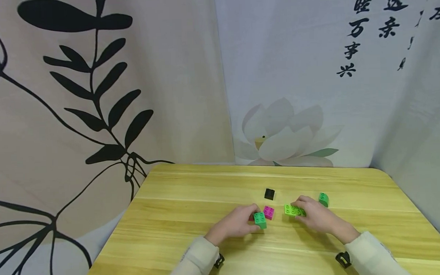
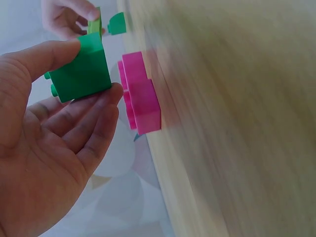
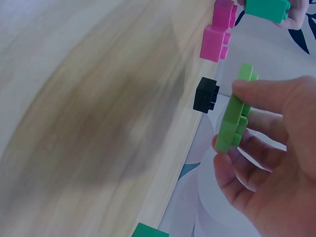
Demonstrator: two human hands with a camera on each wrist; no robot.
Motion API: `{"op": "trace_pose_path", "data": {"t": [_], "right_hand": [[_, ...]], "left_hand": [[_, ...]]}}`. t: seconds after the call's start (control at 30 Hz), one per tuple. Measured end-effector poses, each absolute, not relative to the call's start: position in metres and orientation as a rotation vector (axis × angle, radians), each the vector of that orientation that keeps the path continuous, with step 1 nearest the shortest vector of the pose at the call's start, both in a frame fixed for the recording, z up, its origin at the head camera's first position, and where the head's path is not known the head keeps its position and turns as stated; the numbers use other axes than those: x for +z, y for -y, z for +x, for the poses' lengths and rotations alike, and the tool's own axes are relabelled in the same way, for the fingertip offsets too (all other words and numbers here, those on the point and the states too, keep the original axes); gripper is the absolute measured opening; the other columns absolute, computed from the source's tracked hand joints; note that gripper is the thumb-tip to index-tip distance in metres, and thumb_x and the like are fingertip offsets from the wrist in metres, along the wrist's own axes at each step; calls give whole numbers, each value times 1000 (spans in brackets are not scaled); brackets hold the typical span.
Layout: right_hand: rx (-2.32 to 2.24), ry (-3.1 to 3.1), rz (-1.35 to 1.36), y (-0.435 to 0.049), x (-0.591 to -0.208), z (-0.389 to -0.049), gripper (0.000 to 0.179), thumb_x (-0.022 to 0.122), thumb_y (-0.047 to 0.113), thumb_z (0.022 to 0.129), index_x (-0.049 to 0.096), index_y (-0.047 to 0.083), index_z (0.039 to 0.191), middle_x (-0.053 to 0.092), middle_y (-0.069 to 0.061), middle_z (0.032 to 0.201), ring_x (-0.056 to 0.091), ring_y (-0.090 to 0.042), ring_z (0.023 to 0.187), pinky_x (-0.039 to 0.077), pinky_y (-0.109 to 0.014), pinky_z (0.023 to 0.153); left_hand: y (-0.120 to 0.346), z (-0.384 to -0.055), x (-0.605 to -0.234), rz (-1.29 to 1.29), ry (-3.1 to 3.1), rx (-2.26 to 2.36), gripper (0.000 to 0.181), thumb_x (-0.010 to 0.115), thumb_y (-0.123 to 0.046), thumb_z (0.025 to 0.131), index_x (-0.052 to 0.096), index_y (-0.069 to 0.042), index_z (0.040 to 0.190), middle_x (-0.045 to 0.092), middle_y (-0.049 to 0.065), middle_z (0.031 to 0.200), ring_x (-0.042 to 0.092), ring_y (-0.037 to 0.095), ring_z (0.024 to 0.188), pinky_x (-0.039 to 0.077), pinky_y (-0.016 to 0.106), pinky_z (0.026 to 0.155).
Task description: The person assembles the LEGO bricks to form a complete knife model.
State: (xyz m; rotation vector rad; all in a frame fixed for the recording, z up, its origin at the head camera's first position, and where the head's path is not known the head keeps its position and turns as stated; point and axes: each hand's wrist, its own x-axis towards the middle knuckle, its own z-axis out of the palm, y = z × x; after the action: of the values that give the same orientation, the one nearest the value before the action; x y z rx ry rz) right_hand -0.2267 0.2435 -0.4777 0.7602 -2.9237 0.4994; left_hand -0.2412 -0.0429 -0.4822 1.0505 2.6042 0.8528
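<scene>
My left hand (image 1: 241,222) pinches a green building brick (image 1: 260,220) between thumb and fingers; the left wrist view shows this brick (image 2: 83,69) raised off the table, its studs facing away from the wood. Just beyond the fingertips, two pink bricks (image 2: 143,98) sit on the table side by side; one pink brick (image 1: 268,212) shows plainly in the head view, the other is mostly behind the hand. My right hand (image 1: 319,215) holds a thin lime-green brick (image 1: 291,210) by thumb and fingertips. In the right wrist view this lime brick (image 3: 231,121) is above the table.
A black brick (image 1: 269,194) lies farther back on the wooden table (image 1: 179,220), between the two hands. Beyond the right hand stands a green brick with a rounded side (image 1: 323,199). A printed curtain (image 1: 181,82) hangs behind the table's far edge.
</scene>
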Motion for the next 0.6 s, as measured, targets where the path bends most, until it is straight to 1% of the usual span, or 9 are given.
{"op": "trace_pose_path", "data": {"t": [0.13, 0.27, 0.47, 0.6], "right_hand": [[501, 2930, 764, -241, -477, -224, 38, 75, 15, 80, 64, 1, 114, 59, -3, 103, 59, -21, 96, 51, -39, 84], [522, 2927, 779, -240, -476, -219, 37, 74, 15, 81, 64, 2, 114, 59, -2, 104, 59, -21, 97, 50, -39, 85], [561, 2905, 860, -240, -474, -214, 36, 73, 15, 82, 63, 2, 115, 58, 0, 104, 59, -19, 95, 51, -39, 84], [586, 2912, 890, -238, -470, -211, 37, 72, 15, 82, 63, 3, 116, 58, 0, 105, 59, -20, 95, 51, -39, 84]], "left_hand": [[38, -238, -483, 1050, -2593, 838, 31, 73, -24, 83, 56, -18, 109, 58, -16, 92, 56, 1, 90, 45, 17, 79], [34, -234, -483, 1029, -2571, 820, 30, 73, -24, 83, 56, -20, 108, 59, -17, 92, 57, 2, 92, 46, 17, 78], [29, -231, -482, 1035, -2573, 769, 32, 74, -25, 82, 57, -20, 109, 58, -17, 93, 55, 1, 91, 45, 17, 76], [26, -228, -482, 1018, -2589, 704, 35, 74, -27, 81, 58, -20, 111, 57, -17, 93, 54, -1, 87, 45, 17, 75]]}}
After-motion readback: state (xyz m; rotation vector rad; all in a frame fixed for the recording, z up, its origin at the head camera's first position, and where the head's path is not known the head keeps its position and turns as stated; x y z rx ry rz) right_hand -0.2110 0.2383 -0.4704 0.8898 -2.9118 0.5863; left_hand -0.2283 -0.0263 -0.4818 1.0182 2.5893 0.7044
